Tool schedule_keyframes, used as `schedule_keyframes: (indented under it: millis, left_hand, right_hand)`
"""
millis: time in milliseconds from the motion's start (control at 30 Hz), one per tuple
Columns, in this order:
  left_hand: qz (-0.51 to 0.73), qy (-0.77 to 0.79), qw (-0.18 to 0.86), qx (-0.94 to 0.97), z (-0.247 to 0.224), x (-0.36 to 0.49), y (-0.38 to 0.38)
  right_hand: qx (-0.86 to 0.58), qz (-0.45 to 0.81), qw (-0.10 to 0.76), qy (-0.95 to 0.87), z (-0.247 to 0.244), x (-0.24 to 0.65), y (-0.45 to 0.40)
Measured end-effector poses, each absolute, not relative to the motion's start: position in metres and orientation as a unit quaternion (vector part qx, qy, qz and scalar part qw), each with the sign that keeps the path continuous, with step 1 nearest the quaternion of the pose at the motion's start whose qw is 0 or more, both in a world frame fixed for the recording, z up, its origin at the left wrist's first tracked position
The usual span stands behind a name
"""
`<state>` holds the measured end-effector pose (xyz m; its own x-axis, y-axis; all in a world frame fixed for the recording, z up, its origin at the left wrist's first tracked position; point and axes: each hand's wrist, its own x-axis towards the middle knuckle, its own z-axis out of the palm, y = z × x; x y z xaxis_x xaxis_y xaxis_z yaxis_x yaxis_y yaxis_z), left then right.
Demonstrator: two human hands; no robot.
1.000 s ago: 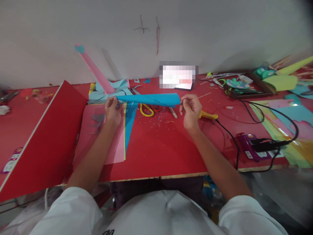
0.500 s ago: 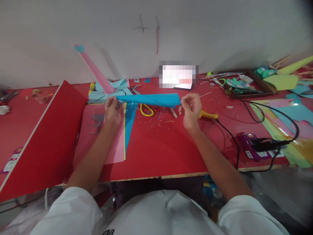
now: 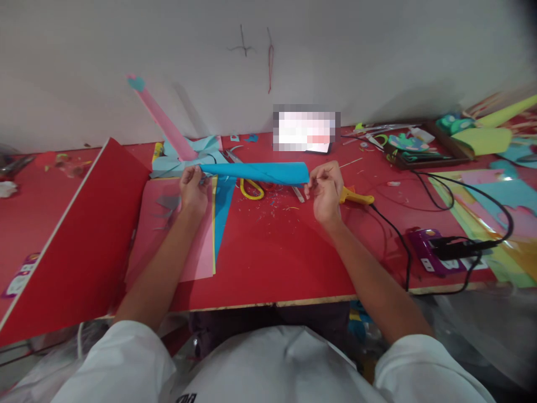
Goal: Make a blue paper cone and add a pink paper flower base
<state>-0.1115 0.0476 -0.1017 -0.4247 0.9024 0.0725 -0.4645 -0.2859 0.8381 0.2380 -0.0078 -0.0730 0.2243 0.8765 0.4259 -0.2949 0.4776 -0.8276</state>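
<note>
A rolled blue paper cone lies level between my two hands, just above the table. My left hand is closed on its narrow tip at the left, fingers pinched together. At the wide right end, my right hand has its fingers curled, with the fingertips at the cone's rim. Below the cone are the yellow handle of the scissors and small paper scraps. Beside my right hand lies a yellow glue gun with a black cord. Pink paper sheets lie under my left forearm.
A red board stands tilted at left. Behind, a pink paper cone rises from blue paper. A blurred screen leans on the wall. At right are a dark tray, a purple power strip with cables, and coloured sheets.
My right hand has shifted slightly left, and its fingers have changed position at the cone's wide end. The cone's right end sits slightly lower. My left hand has stayed put.
</note>
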Motion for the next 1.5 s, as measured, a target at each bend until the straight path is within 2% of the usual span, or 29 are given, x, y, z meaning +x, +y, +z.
schedule_keyframes:
  millis: [300,1133,1500]
  left_hand:
    - [0.752,0.392,0.463,0.259,-0.093,-0.106,0.043]
    - [0.751,0.397,0.446,0.282,-0.103,-0.112,0.048]
    - [0.746,0.409,0.441,0.285,-0.097,-0.108,0.044]
  right_hand:
    - [-0.323,0.41,0.698,-0.491,-0.068,0.236,-0.011]
    - [-0.378,0.269,0.712,-0.528,-0.074,0.238,-0.009]
    - [-0.395,0.283,0.704,-0.518,-0.068,0.237,-0.014]
